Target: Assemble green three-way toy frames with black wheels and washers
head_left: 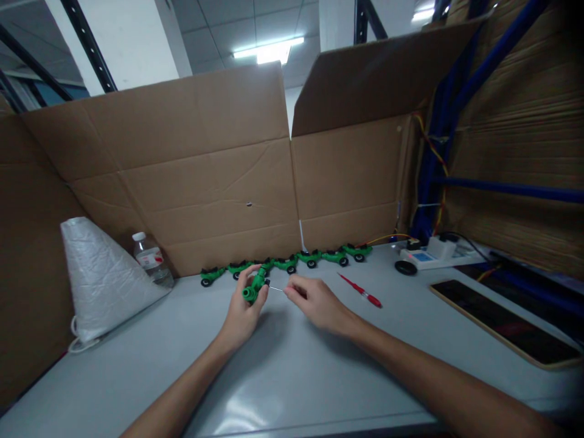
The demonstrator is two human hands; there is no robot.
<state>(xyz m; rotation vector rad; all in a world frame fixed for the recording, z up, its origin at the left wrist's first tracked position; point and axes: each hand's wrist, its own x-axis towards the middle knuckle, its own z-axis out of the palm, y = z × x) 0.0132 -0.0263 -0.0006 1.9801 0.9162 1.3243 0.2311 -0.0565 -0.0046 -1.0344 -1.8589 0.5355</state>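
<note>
My left hand [241, 315] is closed around a green toy vehicle [256, 285], held tilted a little above the table with its round, ringed end toward me. A small dark part shows on the toy's right side, near my left thumb. My right hand [322, 304] pinches a thin metal rod [276, 289] that points left to that dark part. Whether the rod touches the toy, I cannot tell; its other end is hidden in my right fingers. Behind my hands, several similar green toy vehicles [335, 258] with black wheels stand in a row.
A red screwdriver [362, 292] lies right of my right hand. Farther right are a phone [502, 322], a power strip [426, 257] and a black disc [406, 267]. A silvery bag [103, 286] and a water bottle [152, 261] stand left. Cardboard walls [219, 201] enclose the grey table [292, 383].
</note>
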